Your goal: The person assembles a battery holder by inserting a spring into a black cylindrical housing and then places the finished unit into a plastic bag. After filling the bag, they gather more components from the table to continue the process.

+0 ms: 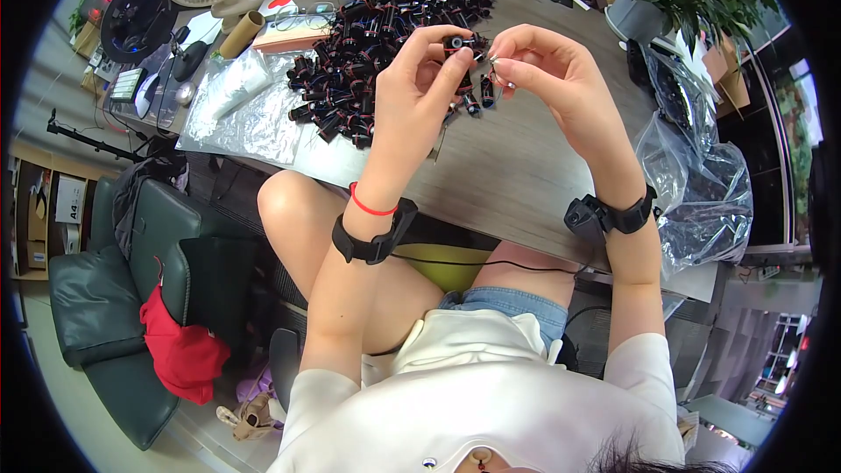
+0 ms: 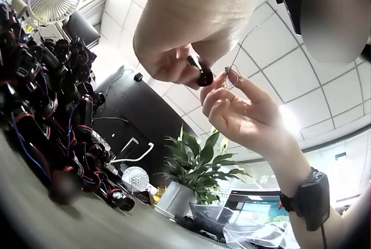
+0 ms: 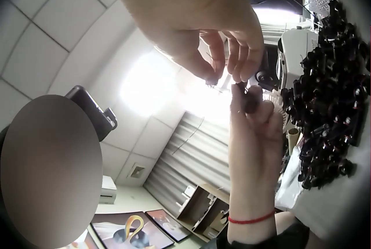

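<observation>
The wood-grained worktop (image 1: 517,158) bears a tangled heap of glossy black cylinders (image 1: 368,44); above it, the left grip (image 1: 416,88) curls round one smooth, stubby black cylinder (image 1: 455,44); just beside, the right grip (image 1: 565,79) is closed to a fingertip pinch on thin, springy-looking wires (image 2: 228,72); whether these join the cylinder I cannot tell; best, I judge, to steady the cylinder and ease the strands gently, without kinking them.

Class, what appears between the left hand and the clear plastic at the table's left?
In the head view, a heap of black parts lies between the left hand and the clear plastic.
</observation>
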`<action>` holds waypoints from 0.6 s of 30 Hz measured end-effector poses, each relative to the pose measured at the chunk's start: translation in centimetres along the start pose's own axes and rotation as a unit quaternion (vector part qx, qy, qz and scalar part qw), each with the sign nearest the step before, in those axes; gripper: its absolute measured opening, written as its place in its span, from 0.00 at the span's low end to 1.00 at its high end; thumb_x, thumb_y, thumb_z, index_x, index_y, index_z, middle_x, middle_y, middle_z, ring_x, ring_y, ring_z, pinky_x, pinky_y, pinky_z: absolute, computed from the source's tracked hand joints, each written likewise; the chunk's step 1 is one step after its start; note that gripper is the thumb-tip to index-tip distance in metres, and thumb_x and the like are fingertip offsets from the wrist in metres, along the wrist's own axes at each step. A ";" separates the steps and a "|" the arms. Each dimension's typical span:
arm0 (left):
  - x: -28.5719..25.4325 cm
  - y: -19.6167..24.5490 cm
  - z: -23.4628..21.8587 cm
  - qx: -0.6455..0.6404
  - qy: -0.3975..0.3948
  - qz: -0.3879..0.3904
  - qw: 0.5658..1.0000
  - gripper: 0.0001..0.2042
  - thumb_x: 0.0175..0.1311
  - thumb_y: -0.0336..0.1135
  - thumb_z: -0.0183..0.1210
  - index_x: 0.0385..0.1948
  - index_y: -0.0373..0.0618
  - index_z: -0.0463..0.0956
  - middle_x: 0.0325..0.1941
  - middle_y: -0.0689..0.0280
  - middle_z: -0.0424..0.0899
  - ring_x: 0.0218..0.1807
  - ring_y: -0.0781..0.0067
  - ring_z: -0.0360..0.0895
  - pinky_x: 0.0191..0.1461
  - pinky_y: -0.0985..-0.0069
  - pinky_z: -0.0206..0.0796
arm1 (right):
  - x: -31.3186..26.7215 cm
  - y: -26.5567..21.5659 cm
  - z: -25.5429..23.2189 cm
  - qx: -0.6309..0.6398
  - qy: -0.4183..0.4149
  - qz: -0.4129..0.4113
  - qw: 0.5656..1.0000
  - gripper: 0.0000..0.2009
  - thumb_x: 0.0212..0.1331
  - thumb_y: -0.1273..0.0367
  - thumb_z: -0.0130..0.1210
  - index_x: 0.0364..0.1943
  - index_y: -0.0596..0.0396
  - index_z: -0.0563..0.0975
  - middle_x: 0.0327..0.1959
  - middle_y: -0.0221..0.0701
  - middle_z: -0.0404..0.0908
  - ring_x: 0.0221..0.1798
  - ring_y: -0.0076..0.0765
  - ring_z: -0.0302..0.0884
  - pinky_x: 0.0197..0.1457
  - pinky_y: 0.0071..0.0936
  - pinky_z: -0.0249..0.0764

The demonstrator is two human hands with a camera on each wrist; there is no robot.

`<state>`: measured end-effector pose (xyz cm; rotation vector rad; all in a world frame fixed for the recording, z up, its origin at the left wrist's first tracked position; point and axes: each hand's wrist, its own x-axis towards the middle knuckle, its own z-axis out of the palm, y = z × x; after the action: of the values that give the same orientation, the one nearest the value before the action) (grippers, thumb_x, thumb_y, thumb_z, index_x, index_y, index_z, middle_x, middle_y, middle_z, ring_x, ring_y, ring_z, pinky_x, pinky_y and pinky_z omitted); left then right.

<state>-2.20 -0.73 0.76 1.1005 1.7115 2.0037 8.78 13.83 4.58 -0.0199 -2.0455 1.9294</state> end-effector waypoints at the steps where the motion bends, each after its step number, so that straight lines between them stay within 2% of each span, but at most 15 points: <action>1: 0.0 -0.1 0.0 0.030 0.000 0.019 0.999 0.11 0.73 0.34 0.52 0.51 0.40 0.75 0.30 0.68 0.78 0.30 0.84 0.73 0.30 0.84 0.64 | 0.0 -0.1 0.0 0.000 0.002 -0.003 1.000 0.04 0.61 0.73 0.58 0.37 0.59 0.78 0.39 0.26 0.78 0.37 0.19 0.74 0.43 0.21 0.71; 3: 0.0 -0.3 0.1 0.090 -0.002 0.057 0.994 0.11 0.72 0.35 0.53 0.47 0.38 0.74 0.25 0.63 0.76 0.23 0.77 0.72 0.27 0.78 0.63 | -0.2 -0.3 0.1 -0.001 0.005 -0.006 1.000 0.04 0.61 0.73 0.58 0.37 0.59 0.78 0.39 0.26 0.78 0.37 0.18 0.73 0.43 0.21 0.72; 4: 0.0 -0.3 0.2 0.090 -0.002 0.058 0.994 0.11 0.72 0.35 0.53 0.47 0.38 0.74 0.25 0.63 0.76 0.23 0.77 0.72 0.27 0.78 0.63 | -0.2 -0.3 0.1 -0.010 0.007 -0.006 1.000 0.04 0.61 0.73 0.58 0.37 0.58 0.78 0.39 0.25 0.77 0.38 0.18 0.73 0.43 0.20 0.71; 7: -0.2 -0.1 0.5 0.142 -0.005 0.044 0.989 0.11 0.73 0.36 0.51 0.45 0.36 0.72 0.24 0.58 0.75 0.23 0.63 0.71 0.28 0.71 0.63 | -0.3 -0.5 0.3 -0.028 0.012 -0.005 1.000 0.04 0.61 0.72 0.58 0.37 0.58 0.78 0.39 0.25 0.77 0.38 0.18 0.73 0.43 0.20 0.71; 8: -0.3 -0.2 0.5 0.142 -0.005 0.043 0.989 0.11 0.73 0.36 0.51 0.45 0.36 0.72 0.24 0.58 0.75 0.23 0.63 0.71 0.28 0.71 0.63 | -0.4 -0.6 0.3 -0.033 0.013 -0.003 0.999 0.04 0.61 0.73 0.58 0.37 0.58 0.78 0.39 0.25 0.77 0.38 0.18 0.73 0.42 0.20 0.71; 11: -0.2 -0.5 0.2 0.181 -0.057 0.097 0.977 0.11 0.70 0.33 0.53 0.46 0.35 0.70 0.26 0.53 0.75 0.26 0.53 0.72 0.32 0.68 0.66 | -0.5 -0.6 0.6 -0.042 0.015 0.003 0.999 0.04 0.61 0.74 0.58 0.37 0.59 0.77 0.39 0.24 0.77 0.38 0.18 0.73 0.42 0.19 0.71; 14: -0.6 0.5 0.4 0.178 -0.080 0.069 0.978 0.11 0.69 0.32 0.54 0.46 0.34 0.68 0.28 0.50 0.76 0.29 0.50 0.74 0.34 0.66 0.66 | -0.6 -0.1 0.7 -0.151 0.020 -0.058 0.987 0.03 0.60 0.75 0.58 0.36 0.60 0.77 0.39 0.24 0.76 0.37 0.17 0.73 0.40 0.17 0.70; 15: -0.7 0.8 0.4 0.177 -0.092 0.055 0.978 0.12 0.68 0.31 0.54 0.46 0.34 0.68 0.29 0.49 0.76 0.31 0.49 0.74 0.35 0.65 0.67 | -0.6 -0.1 0.9 -0.150 0.020 -0.057 0.987 0.03 0.60 0.75 0.58 0.36 0.60 0.77 0.39 0.24 0.76 0.37 0.17 0.73 0.40 0.17 0.70; 18: -0.7 0.9 0.3 0.192 -0.108 0.070 0.973 0.11 0.68 0.29 0.55 0.47 0.33 0.67 0.31 0.47 0.77 0.33 0.48 0.76 0.37 0.64 0.67 | -0.9 -0.4 1.3 -0.278 0.066 -0.089 0.954 0.03 0.58 0.76 0.59 0.34 0.61 0.78 0.38 0.25 0.76 0.36 0.17 0.74 0.39 0.15 0.69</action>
<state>-1.27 -1.17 1.37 1.5387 1.9983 1.5858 9.38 12.36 4.74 -0.0900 -2.3337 1.1676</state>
